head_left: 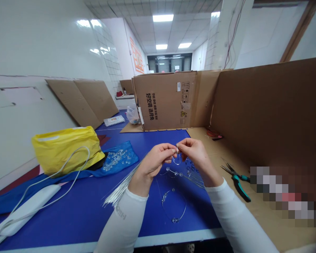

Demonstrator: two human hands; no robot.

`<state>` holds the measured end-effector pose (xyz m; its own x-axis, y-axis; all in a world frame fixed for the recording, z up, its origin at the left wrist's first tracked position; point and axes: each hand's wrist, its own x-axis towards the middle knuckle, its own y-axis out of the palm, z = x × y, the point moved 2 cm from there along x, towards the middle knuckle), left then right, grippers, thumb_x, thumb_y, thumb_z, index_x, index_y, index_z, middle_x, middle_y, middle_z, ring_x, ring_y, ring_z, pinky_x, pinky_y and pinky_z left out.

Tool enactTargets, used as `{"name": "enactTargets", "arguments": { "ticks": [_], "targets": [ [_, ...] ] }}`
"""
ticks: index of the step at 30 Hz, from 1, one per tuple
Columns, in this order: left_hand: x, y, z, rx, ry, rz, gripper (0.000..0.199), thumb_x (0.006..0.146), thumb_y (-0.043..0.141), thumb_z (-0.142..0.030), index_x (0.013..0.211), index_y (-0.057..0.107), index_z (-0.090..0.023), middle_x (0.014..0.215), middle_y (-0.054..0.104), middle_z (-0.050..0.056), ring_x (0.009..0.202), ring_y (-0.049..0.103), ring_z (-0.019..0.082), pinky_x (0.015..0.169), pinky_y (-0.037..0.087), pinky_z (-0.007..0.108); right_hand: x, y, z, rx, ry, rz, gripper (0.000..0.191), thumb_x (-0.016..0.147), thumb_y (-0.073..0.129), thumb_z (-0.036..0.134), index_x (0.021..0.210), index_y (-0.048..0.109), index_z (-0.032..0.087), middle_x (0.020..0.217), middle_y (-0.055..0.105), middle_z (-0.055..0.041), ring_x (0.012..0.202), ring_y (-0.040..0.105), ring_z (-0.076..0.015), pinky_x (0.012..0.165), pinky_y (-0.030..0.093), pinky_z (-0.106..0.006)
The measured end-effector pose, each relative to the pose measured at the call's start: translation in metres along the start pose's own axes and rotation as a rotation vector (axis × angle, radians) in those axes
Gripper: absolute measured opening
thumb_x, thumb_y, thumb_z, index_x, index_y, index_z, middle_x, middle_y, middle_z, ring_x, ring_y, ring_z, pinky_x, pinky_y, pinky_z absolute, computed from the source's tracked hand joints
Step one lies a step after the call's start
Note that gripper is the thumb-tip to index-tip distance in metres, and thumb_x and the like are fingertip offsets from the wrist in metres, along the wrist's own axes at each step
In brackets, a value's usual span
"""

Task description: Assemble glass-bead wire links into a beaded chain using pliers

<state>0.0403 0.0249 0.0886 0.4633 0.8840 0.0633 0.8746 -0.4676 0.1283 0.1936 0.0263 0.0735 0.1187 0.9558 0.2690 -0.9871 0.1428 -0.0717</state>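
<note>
Both hands meet above the blue table, fingers pinched close together. A thin silvery wire loops down between them. My left hand is closed on the wire from the left, thumb against the fingers. From the right, my right hand pinches the same wire near its upper end. Beneath them lies a wire strung with clear beads. Closer to the table edge rests a curved wire with clear beads. A bundle of straight wires sits beside my left forearm, partly covered by it.
Clear beads lie on a blue cloth by a yellow bag. A white power strip with its cable is at left. Pliers with teal handles lie on cardboard at right. Cardboard walls stand behind and right.
</note>
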Motion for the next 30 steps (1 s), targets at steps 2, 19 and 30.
{"name": "enactTargets", "arguments": {
  "ticks": [2, 19, 30],
  "targets": [
    [0.0, 0.0, 0.0, -0.002, 0.003, -0.004, 0.026, 0.068, 0.081, -0.031, 0.082, 0.071, -0.01, 0.07, 0.063, 0.003, 0.057, 0.046, 0.007, 0.054, 0.03, 0.022, 0.0, -0.001, -0.001, 0.0, 0.0, 0.004, 0.016, 0.07, 0.067, 0.034, 0.064, 0.064, 0.018, 0.05, 0.06, 0.0019, 0.038, 0.052, -0.0107, 0.038, 0.041, -0.023],
    [0.003, 0.008, 0.004, -0.068, -0.03, 0.052, 0.022, 0.067, 0.08, -0.027, 0.077, 0.07, -0.01, 0.068, 0.063, 0.005, 0.054, 0.042, 0.006, 0.052, 0.025, 0.022, -0.019, -0.028, 0.018, -0.093, -0.145, 0.001, 0.018, 0.075, 0.071, 0.036, 0.079, 0.076, 0.02, 0.067, 0.07, -0.0019, 0.055, 0.057, -0.0125, 0.049, 0.044, -0.025],
    [0.002, 0.011, 0.008, -0.015, -0.059, 0.076, 0.031, 0.065, 0.085, -0.035, 0.078, 0.071, -0.01, 0.073, 0.065, 0.004, 0.06, 0.049, 0.007, 0.056, 0.031, 0.022, -0.017, -0.026, 0.019, 0.073, -0.023, 0.102, 0.021, 0.07, 0.072, 0.039, 0.069, 0.07, 0.018, 0.058, 0.064, 0.0009, 0.047, 0.05, -0.0099, 0.045, 0.042, -0.025]
  ]
}}
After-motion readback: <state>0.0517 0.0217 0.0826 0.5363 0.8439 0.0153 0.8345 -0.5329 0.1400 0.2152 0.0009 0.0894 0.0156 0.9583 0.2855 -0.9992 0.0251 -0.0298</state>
